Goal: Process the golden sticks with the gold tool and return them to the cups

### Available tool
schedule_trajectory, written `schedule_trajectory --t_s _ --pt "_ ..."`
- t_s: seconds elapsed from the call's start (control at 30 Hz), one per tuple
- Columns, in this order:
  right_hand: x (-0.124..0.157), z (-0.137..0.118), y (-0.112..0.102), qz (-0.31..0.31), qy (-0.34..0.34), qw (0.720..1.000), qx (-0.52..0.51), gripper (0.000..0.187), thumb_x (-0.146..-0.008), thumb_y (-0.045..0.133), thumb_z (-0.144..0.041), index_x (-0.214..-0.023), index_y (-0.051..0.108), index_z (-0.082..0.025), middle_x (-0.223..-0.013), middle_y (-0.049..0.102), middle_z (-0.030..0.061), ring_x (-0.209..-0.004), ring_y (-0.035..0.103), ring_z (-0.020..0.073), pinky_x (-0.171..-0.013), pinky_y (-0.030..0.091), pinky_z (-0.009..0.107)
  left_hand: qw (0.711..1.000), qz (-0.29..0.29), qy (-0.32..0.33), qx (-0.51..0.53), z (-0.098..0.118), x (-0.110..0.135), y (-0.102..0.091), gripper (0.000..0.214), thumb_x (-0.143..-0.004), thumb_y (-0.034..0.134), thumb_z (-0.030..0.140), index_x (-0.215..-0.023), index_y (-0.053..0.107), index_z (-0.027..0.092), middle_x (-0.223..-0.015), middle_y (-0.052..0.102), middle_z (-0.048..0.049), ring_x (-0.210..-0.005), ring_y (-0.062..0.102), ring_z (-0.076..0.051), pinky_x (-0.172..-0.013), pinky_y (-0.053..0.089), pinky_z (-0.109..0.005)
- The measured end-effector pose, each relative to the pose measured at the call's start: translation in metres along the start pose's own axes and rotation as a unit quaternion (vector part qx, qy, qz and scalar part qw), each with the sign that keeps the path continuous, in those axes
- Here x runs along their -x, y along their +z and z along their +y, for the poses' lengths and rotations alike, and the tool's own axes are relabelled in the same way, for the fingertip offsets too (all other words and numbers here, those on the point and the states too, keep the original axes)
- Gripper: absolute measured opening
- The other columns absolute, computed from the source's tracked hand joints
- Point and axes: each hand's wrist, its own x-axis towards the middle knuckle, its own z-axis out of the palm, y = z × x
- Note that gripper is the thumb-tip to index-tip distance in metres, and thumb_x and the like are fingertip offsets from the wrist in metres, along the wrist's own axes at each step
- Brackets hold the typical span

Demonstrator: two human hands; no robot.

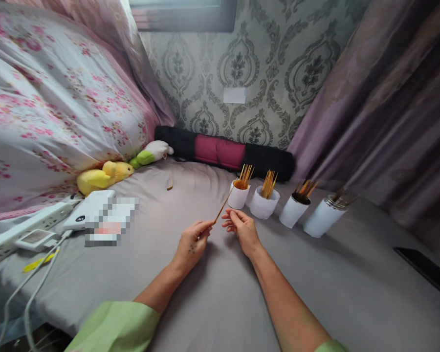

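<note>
At the left edge of the frame, a long white plastic power strip lies on the smooth grey sheet, beside a rounded yellow plush toy. At centre, the left hand pinches the lower end of a thin brown stick between thumb and fingers; the stick slants up and right toward the white cups, but whether its tip touches one I cannot tell. Just right of it, the right hand has its fingers loosely curled and parted. Right of centre stand four white-wrapped round containers in a row, the two leftmost with bundles of yellow-brown sticks upright inside. A flat black object lies at the right edge.
</note>
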Motion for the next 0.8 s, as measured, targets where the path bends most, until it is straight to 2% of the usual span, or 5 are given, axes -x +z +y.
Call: schedule_trajectory --t_s 0.23,0.43,0.8 --pt "0.0 -0.002 -0.001 -0.022 0.016 0.998 -0.054 0.032 -0.072 0.059 -0.043 -0.089 0.062 -0.016 -0.087 0.066 0.0075 -0.061 0.06 0.0113 -0.05 0.041 0.021 0.996 -0.006 0.053 -0.073 0.001 0.001 -0.001 0.028 -0.084 0.041 0.02 -0.102 0.062 0.017 -0.093 0.061 -0.0077 -0.083 0.056 -0.013 -0.075 0.042 -0.023" --pt "0.001 -0.005 0.0 -0.028 0.02 0.997 -0.073 0.032 -0.074 0.058 -0.043 -0.089 0.062 -0.016 -0.089 0.066 0.0082 -0.061 0.061 0.0116 -0.05 0.041 0.022 0.988 -0.029 0.086 -0.124 -0.007 0.004 0.0 0.032 -0.086 0.035 0.017 -0.109 0.058 0.016 -0.096 0.059 -0.0078 -0.085 0.055 -0.012 -0.077 0.041 -0.023" --pt "-0.002 0.004 0.0 -0.024 0.013 0.997 -0.072 0.033 -0.067 0.065 -0.042 -0.088 0.062 -0.017 -0.084 0.066 0.0063 -0.061 0.06 0.011 -0.05 0.042 0.022 0.976 -0.065 0.091 -0.185 -0.008 0.007 -0.002 0.036 -0.085 0.031 0.012 -0.112 0.055 0.018 -0.097 0.056 -0.0081 -0.085 0.053 -0.014 -0.077 0.042 -0.026"
